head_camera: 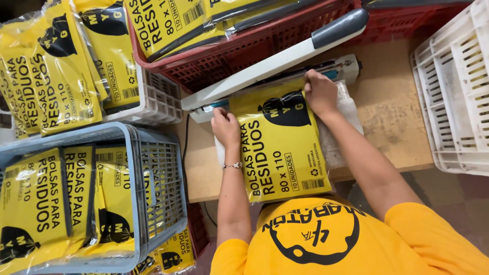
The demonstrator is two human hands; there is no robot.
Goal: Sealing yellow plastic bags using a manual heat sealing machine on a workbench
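One yellow packet (280, 145) (under the heat sealer (275, 63)): left hand (225, 127) and right hand (321, 92) press flat, fingers together.

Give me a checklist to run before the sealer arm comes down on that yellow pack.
1. Sealer arm raised: ok, it stands open above the bar.
2. Yellow pack top edge at the sealing bar: ok, it lies under the arm.
3. Left hand clear of the bar: not ok, fingers rest at the pack's top corner.
4. Right hand clear of the bar: not ok, it presses the other top corner.
5. Pack edge flat, no wrinkle: cannot tell, hands cover it.
6. Grey crate has room for the pack: ok.
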